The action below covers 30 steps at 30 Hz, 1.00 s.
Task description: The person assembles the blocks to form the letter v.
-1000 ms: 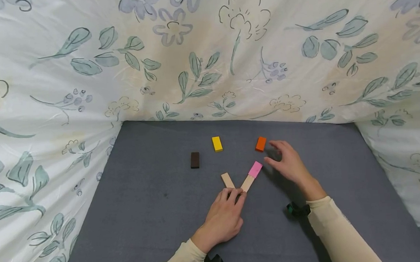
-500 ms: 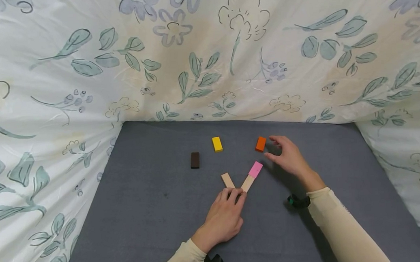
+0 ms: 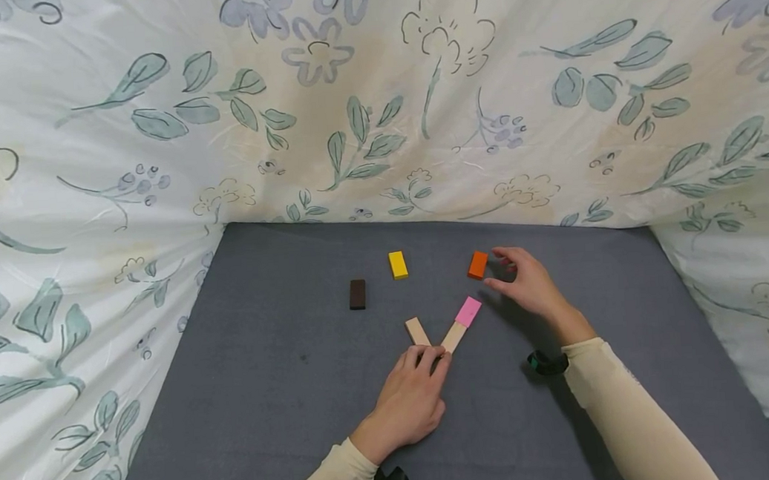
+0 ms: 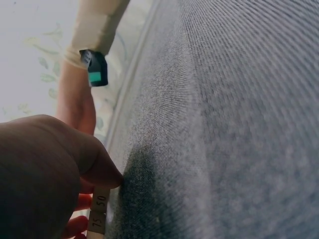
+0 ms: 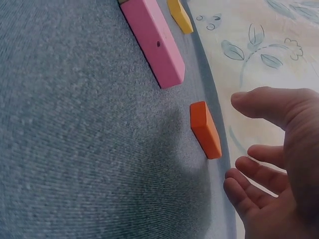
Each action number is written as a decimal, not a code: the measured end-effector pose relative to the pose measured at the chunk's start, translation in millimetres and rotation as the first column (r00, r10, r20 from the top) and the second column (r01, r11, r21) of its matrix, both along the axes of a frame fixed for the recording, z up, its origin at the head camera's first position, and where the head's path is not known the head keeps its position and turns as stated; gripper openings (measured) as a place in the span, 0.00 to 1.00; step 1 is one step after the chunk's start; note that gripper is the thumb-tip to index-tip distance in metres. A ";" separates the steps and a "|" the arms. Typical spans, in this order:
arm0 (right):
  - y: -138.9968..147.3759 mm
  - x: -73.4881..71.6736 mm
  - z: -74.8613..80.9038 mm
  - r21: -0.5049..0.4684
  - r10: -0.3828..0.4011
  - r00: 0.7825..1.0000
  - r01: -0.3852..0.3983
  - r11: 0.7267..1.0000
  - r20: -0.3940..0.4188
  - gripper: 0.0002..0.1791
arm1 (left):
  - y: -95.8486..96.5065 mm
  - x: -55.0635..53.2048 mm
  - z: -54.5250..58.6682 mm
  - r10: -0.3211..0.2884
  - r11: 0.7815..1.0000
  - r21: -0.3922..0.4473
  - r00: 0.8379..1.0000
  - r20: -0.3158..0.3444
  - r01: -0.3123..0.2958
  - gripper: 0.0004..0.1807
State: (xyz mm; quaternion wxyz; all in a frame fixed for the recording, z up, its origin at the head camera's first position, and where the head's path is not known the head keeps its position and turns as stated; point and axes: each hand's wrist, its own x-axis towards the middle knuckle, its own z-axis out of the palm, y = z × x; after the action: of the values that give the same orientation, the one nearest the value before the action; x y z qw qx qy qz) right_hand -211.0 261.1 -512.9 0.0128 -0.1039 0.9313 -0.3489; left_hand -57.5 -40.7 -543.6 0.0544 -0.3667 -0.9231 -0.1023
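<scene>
My left hand (image 3: pixel 405 402) rests low on the grey cloth, fingertips over the near ends of two plain wooden blocks. The left block (image 3: pixel 416 330) and the right block (image 3: pixel 454 336) spread apart in a V, their near ends hidden by the fingers. In the left wrist view, thumb and fingers hold a wooden block (image 4: pixel 99 204) printed with numbers. A pink block (image 3: pixel 468 311) continues the right arm of the V. Fingers spread and holding nothing, my right hand (image 3: pixel 528 286) hovers just right of an orange block (image 5: pixel 205 132), which lies on the cloth.
Farther back on the cloth (image 3: pixel 265 352) lie a yellow block (image 3: pixel 397 265) and a dark brown block (image 3: pixel 358 295). A flowered curtain (image 3: pixel 363 122) hangs along the back and both sides. Each wrist wears a black camera band.
My right hand has shifted slightly up, away from the pink block, and stays beside the orange block. The left hand and the blocks keep their places.
</scene>
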 end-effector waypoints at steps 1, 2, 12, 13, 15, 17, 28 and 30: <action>0.5 -0.1 -0.6 -0.002 0.000 1.000 0.000 1.000 0.001 0.40 | 0.0 0.0 -0.1 0.000 1.000 0.000 1.000 0.001 0.000 0.33; 1.0 -0.4 -1.2 -0.005 -0.001 1.000 0.001 1.000 0.001 0.40 | 0.0 0.1 -0.2 0.000 1.000 0.000 1.000 0.001 0.000 0.33; 5.1 -6.5 -6.5 0.001 -0.003 1.000 0.003 1.000 0.020 0.41 | -0.5 0.0 -0.8 0.000 1.000 0.004 1.000 -0.001 0.000 0.33; 5.3 -7.0 -6.7 0.002 -0.005 1.000 0.005 1.000 0.024 0.41 | -0.5 0.1 -0.6 0.000 1.000 0.004 1.000 -0.002 0.000 0.33; 5.4 -8.2 -7.1 0.007 -0.009 1.000 0.009 1.000 0.030 0.41 | -0.4 0.1 -0.2 0.000 1.000 0.005 1.000 -0.004 0.000 0.33; 5.0 -9.3 -7.1 0.012 -0.013 0.999 0.013 1.000 0.034 0.41 | -0.5 0.0 -0.4 0.000 1.000 0.007 1.000 -0.010 0.000 0.33; 3.5 -14.9 -7.6 0.018 -0.014 0.999 0.014 1.000 0.038 0.41 | -0.7 -0.1 -1.6 -0.004 1.000 0.010 1.000 -0.028 0.004 0.33; 3.3 -16.2 -8.4 0.021 -0.014 0.999 0.013 1.000 0.035 0.41 | -0.7 -0.4 -2.4 -0.005 1.000 0.010 1.000 -0.029 0.005 0.33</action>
State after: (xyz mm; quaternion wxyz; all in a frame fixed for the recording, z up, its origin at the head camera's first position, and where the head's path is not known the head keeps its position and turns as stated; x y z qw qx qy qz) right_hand -227.2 264.4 -521.3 0.0280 -0.0912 0.9351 -0.3412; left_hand -57.9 -41.4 -546.1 0.0690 -0.3700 -0.9209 -0.1016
